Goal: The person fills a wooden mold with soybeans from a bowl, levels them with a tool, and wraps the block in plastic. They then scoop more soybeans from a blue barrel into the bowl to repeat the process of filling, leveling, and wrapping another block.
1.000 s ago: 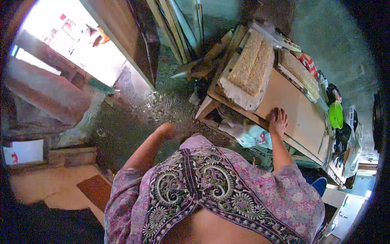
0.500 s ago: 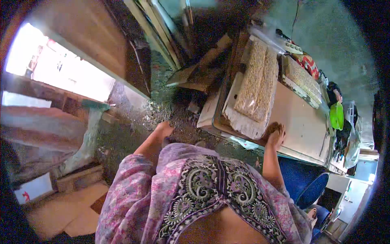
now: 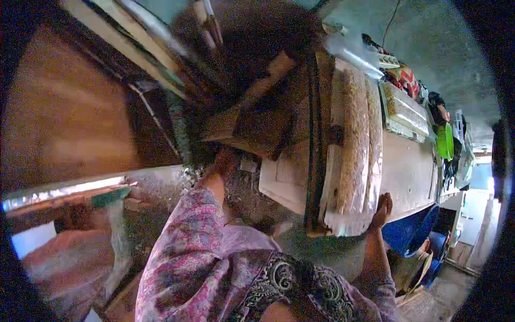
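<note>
My left hand (image 3: 228,161) reaches into shadow at the brown cardboard (image 3: 263,131), low beside the table; its fingers are dark and blurred, so their pose and any grip cannot be made out. My right hand (image 3: 382,210) rests at the near edge of the pale tabletop (image 3: 405,174), fingers stretched upward, holding nothing visible. Just left of it, two long rows of a grainy, tan material under clear plastic (image 3: 357,145) lie on a white board (image 3: 332,185).
A second wrapped grainy slab (image 3: 407,115) lies farther back, near a green container (image 3: 444,141). Blue barrels (image 3: 413,231) stand below the table at right. A large wooden panel (image 3: 80,112) fills the upper left, near leaning planks (image 3: 134,45).
The view has shifted and tilted. My left hand has reached forward to the cardboard. My right hand still rests by the table's near edge, beside the board.
</note>
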The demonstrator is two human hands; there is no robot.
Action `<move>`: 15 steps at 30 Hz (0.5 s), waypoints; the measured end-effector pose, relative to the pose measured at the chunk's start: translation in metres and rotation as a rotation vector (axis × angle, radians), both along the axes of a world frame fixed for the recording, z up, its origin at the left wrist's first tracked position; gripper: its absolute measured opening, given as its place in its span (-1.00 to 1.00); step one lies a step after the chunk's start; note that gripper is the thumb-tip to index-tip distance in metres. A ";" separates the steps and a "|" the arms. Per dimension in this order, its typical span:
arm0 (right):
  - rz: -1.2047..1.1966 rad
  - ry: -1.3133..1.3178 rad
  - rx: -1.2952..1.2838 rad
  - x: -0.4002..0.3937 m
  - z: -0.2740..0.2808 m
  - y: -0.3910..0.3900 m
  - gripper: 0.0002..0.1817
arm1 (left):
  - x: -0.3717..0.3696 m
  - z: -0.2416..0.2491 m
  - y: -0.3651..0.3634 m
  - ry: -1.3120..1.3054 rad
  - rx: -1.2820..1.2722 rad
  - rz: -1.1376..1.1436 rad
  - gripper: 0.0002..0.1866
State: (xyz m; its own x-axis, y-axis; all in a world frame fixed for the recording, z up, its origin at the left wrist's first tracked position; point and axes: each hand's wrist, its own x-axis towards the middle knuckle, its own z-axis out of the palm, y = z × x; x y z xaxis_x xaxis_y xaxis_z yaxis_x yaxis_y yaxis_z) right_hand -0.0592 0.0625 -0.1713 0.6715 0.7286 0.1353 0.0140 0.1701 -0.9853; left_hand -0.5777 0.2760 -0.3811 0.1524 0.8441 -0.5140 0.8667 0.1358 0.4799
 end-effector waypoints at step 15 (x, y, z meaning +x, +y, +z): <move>0.255 0.175 -0.110 -0.061 0.061 0.022 -0.59 | 0.011 -0.077 0.084 0.088 -0.023 -0.034 -0.52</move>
